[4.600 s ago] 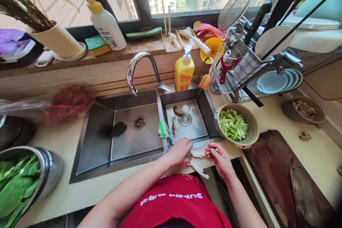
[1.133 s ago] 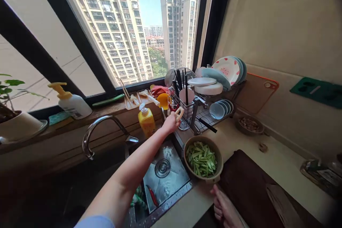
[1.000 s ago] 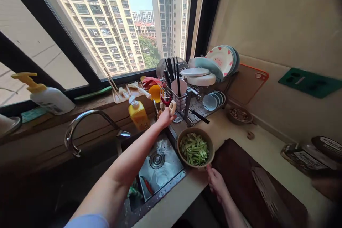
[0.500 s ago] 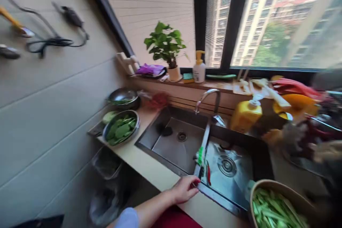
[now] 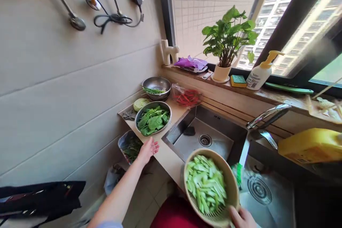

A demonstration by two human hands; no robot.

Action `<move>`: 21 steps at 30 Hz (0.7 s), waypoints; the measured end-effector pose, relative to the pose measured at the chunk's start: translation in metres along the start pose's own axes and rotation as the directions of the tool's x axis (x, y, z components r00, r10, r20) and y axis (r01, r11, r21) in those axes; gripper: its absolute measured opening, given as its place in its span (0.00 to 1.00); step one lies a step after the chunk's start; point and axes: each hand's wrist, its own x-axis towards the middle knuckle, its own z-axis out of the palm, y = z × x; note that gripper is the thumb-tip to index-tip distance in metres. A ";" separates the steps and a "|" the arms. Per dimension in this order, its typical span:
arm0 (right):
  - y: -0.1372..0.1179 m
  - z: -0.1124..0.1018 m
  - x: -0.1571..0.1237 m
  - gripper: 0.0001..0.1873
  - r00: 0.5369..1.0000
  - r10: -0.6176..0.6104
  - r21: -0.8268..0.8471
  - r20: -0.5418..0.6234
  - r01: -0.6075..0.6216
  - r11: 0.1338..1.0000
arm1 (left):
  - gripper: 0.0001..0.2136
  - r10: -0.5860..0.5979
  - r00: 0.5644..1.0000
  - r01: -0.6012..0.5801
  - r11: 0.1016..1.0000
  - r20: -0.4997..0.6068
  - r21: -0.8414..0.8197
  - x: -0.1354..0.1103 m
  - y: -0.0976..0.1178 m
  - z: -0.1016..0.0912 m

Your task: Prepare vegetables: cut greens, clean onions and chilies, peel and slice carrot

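Observation:
My right hand [image 5: 242, 218] grips the rim of a beige colander [image 5: 233, 181] full of cut pale-green vegetable pieces [image 5: 205, 183]. The colander hangs over the counter's front edge and part of the left sink basin. Stretched out to the left, my left hand [image 5: 149, 149] has its fingers apart and nothing in it. It is just in front of a metal bowl [image 5: 169, 123] of green leaves [image 5: 154, 119], and a small gap seems to lie between them.
Behind the leaf bowl are half a cabbage [image 5: 140, 104], a steel bowl [image 5: 163, 82] with green stalks and a bag of red chillies [image 5: 188, 97]. The double sink [image 5: 213, 123] has a faucet [image 5: 267, 114]. A yellow jug [image 5: 312, 146] stands right. Below hangs a bin [image 5: 129, 146].
The view has swung left. My left hand has moved from the sink's front edge toward the leaf bowl. The colander, earlier at the lower right, is now before me in my right hand.

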 end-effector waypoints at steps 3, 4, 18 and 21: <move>-0.038 0.050 0.003 0.16 0.987 -0.150 -0.089 0.056 0.155 0.984 | 0.16 -0.011 0.955 -0.103 0.926 0.297 0.364 0.004 -0.008 -0.002; -0.050 0.062 0.006 0.16 0.981 -0.182 -0.119 0.068 0.189 0.975 | 0.16 0.027 0.916 -0.211 0.881 0.399 0.424 0.004 -0.012 0.001; -0.096 0.099 -0.015 0.23 0.932 -0.033 -0.235 -0.360 -0.056 0.970 | 0.11 0.197 0.776 -0.630 0.278 0.599 0.725 0.006 -0.003 -0.008; -0.108 0.101 -0.018 0.21 0.929 -0.035 -0.266 -0.368 -0.069 0.961 | 0.09 0.205 0.776 -0.631 0.237 0.597 0.739 0.004 0.000 -0.007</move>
